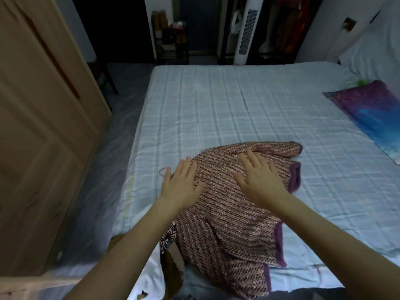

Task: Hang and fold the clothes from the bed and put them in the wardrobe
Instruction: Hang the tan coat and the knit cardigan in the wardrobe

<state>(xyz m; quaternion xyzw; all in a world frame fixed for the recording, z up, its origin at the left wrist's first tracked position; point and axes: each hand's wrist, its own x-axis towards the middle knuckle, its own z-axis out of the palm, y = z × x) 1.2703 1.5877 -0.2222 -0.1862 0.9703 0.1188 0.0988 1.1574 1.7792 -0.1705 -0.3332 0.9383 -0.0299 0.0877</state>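
Your left hand (180, 185) lies flat, fingers straight and spread, on the left edge of the top (233, 204); it holds nothing. Your right hand (258, 177) is the same, palm down with fingers fanned over the upper middle of the fabric, pressing rather than gripping. The top is spread on the near part of the bed (216, 105), its hem hanging toward you over the edge, one sleeve folded across at the far right.

You look to be smoothing it before a fold, so the fold itself is not yet made. Watch three things. The knit looks loose and stretchy: push outward too hard and you will drag it skew, and the fold will come out crooked. The hem overhangs the edge, so a pull toward you could slide the whole piece off. Other clothes (168, 239) are bunched just beside its lower left edge; lift carelessly and you may catch them too.

A folded cloth (372, 115) lies well apart at the far right. The wardrobe (43, 126) stands to your left.
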